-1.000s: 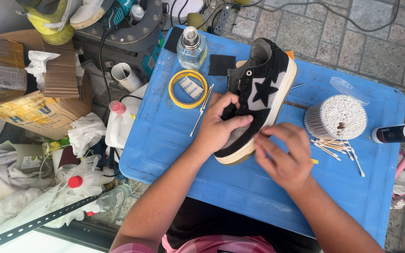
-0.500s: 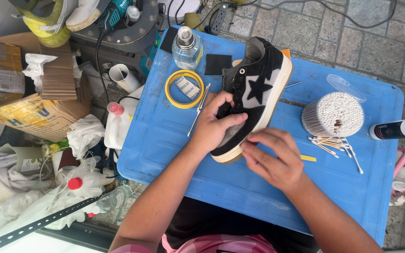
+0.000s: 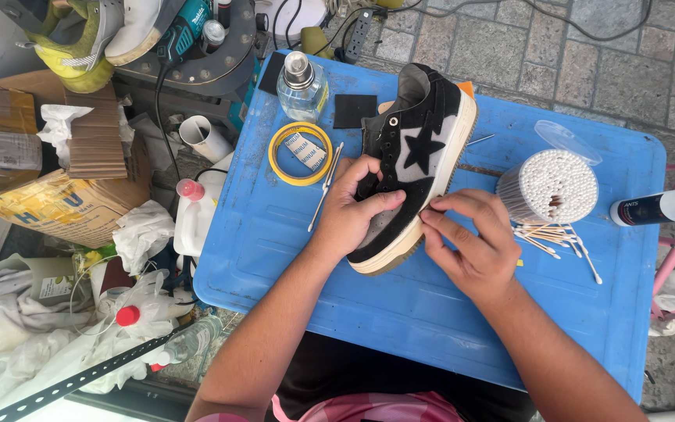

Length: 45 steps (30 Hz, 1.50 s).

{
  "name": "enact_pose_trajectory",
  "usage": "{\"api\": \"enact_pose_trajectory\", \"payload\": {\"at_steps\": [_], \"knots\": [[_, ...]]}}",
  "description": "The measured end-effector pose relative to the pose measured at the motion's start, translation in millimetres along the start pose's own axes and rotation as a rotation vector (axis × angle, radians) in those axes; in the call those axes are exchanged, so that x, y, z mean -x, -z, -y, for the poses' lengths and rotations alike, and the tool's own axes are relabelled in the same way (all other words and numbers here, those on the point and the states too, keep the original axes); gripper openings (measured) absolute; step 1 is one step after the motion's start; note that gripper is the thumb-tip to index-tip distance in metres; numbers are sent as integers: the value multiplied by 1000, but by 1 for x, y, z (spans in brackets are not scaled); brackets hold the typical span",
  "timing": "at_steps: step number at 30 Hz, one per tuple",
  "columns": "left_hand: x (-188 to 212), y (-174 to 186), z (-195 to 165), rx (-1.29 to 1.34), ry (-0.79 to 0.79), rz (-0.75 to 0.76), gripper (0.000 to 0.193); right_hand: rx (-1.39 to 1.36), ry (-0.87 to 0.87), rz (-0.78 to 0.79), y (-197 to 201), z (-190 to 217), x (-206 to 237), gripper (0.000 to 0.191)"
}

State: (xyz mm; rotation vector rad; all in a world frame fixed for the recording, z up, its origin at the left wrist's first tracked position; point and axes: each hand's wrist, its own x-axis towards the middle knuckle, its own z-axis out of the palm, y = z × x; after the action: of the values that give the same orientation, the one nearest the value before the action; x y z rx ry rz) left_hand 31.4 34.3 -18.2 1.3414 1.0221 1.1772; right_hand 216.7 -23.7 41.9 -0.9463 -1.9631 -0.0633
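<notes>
My left hand (image 3: 353, 209) grips the toe of the black suede sneaker with a star patch (image 3: 414, 160) on the blue plastic tabletop (image 3: 275, 234); its length runs away from me, and my right hand (image 3: 474, 246) pinches its cream sole edge.

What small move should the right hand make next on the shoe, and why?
Probably slide the right hand a little further along the pale sole edge. Its fingers pinch that edge mid-shoe, while the left hand steadies the shoe on the blue table.
</notes>
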Motion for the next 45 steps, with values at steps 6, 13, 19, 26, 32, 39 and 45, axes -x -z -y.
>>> {"api": "enact_pose_trajectory", "payload": {"at_steps": [6,13,19,26,32,39,45], "knots": [[0,1,1,32,-14,-11,31,-73,99,51,1,3,2,26],[0,2,3,-23,-27,-20,29,-49,80,49,-1,6,1,26],[0,2,3,39,8,-16,29,-44,-182,13,4,-13,1,20],[2,6,-1,80,27,9,25,-281,-221,-77,1,-8,16,17],[-2,4,-3,278,150,36,24,-230,-276,-62,4,-14,13,17],[0,5,-3,194,114,33,25,-225,-285,-11,0,-13,11,17],[0,4,-4,212,139,35,25,-273,-259,67,3,-14,5,28]]}}
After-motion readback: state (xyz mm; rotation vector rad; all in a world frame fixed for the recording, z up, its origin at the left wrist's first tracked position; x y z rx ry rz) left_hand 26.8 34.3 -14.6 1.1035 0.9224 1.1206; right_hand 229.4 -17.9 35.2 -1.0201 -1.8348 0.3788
